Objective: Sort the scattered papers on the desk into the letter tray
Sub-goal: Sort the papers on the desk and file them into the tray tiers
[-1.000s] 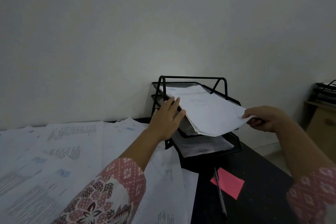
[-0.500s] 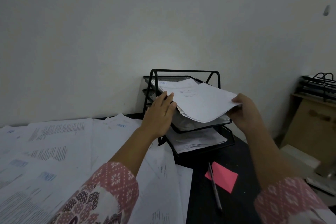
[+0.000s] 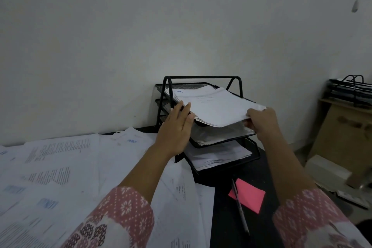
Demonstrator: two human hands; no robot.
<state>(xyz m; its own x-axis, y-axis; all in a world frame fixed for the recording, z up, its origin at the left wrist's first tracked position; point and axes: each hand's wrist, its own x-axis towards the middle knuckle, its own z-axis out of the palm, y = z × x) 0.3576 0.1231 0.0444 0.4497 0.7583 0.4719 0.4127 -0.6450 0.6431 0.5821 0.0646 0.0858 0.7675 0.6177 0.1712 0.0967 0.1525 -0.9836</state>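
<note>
Pen [image 3: 240, 205] lies before letter tray [image 3: 201, 78]; right hand [image 3: 263, 124] pinches stack [image 3: 218, 106], left hand [image 3: 177, 127] flat alongside.

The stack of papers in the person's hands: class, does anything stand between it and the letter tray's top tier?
Nothing visible does. The stack of papers already reaches into the top tier, under the tray's arched frame. The right hand grips its front corner; the left hand touches its left edge with straight fingers.
</note>
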